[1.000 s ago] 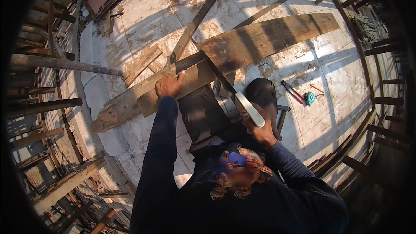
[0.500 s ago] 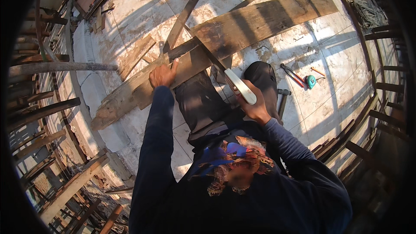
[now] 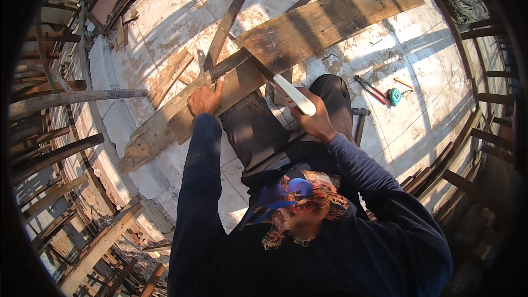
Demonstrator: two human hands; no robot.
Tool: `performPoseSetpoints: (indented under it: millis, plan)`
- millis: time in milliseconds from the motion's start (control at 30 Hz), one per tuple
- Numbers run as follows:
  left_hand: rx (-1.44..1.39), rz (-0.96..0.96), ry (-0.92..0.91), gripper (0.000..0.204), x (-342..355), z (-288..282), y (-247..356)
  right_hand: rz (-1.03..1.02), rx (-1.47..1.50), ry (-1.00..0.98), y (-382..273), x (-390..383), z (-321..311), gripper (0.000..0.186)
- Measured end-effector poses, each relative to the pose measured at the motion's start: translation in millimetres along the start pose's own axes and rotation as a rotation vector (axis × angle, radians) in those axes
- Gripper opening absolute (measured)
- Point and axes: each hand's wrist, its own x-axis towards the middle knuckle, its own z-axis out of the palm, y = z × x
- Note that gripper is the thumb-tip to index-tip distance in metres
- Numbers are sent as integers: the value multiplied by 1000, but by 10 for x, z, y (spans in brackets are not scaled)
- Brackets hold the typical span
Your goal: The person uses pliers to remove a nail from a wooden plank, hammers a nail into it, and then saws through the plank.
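A wide, weathered wooden plank (image 3: 324, 25) lies slantwise across the floor in front of me, with a shorter board (image 3: 236, 85) along its nearer left part. My left hand (image 3: 204, 99) presses down and grips the wood left of the saw, thumb stretched out along it. In my right hand (image 3: 315, 118) is the white handle of a hand saw (image 3: 293, 94). Its dark blade slants away to the upper left, across the plank at a line where the wood meets. My knees are bent close to the near edge of the plank.
Right of my knee lie red-handled pliers (image 3: 372, 89), a teal tape measure (image 3: 394, 97), an orange pencil-like stick (image 3: 403, 83) and a hammer (image 3: 360, 121). A long narrow batten (image 3: 234, 16) extends beyond the plank. Wooden slats (image 3: 60, 151) crowd the left side.
My right hand has pushed the saw forward and slightly left, away from my body. The left hand stays on the wood. The whole view has shifted slightly.
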Motion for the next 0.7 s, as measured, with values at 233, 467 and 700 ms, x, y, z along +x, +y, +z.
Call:
performPoseSetpoints:
  millis: [233, 467, 700]
  plan:
    - [-29, -31, 61, 82, 5, -43, -151, -66, -24, -55, 105, -103, 9, 36]
    - [-31, 14, -23, 82, -16, -32, 68, 118, -74, -139, -199, -149, -329, 41]
    - [-57, -5, -17, 82, -54, 64, -79, 190, -14, -77, 54, 304, 139, 36]
